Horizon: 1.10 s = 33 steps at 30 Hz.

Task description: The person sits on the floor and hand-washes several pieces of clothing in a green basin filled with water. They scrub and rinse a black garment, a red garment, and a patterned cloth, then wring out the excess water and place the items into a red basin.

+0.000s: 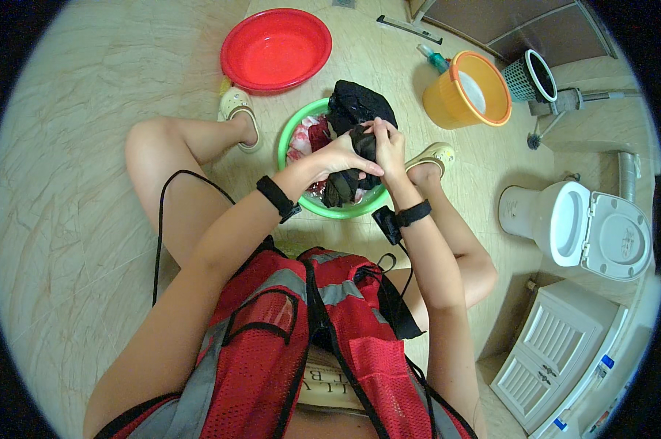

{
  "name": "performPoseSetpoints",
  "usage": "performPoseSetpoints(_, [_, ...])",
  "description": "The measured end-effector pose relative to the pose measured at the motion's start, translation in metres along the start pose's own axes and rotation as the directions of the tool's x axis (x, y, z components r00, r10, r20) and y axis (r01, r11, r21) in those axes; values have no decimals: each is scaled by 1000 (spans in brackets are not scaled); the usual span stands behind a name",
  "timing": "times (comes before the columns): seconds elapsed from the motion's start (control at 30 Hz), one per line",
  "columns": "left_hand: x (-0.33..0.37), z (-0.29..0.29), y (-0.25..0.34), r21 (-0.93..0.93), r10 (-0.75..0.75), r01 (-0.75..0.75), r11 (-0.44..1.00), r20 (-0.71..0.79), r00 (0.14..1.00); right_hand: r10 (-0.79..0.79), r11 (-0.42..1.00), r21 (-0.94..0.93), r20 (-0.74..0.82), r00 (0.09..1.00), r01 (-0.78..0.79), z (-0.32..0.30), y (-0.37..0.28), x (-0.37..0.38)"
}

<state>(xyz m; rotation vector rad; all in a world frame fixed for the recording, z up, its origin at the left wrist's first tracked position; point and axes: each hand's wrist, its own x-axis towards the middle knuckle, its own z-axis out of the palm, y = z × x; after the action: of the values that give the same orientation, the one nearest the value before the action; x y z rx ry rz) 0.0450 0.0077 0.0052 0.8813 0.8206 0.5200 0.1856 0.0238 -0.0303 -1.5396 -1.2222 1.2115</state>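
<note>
Between my feet stands a green basin with wet laundry in it. Black cloth bulges over its far side, and red and white cloth lies along its left. My left hand grips a bunched part of the black cloth above the basin, thumb pointing right. Close beside it, my right hand is closed on the same cloth, fingertips pinched together at the top. A darker end of the cloth hangs below my left hand into the basin.
A red basin sits on the floor beyond my left foot. At the far right are an orange bucket, a green bottle and a teal basket. A toilet and a white cabinet stand to the right.
</note>
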Motion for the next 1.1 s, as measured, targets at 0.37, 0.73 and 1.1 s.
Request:
performPoseSetpoints(0.37, [10,-14,2,134,-114,112,985,7,993,-193,937,-128,584,789,324,-42,-41,-21])
performPoseSetpoints(0.73, [18,-27,-12,254,-391,313,915,365,845,-483,468,-371,653,583,802,-33,-37,-39])
performPoseSetpoints(1.1, [35,-19,-27,933,12,40,358,-48,999,-265,273,-825,431,863,496,-8,3,-34])
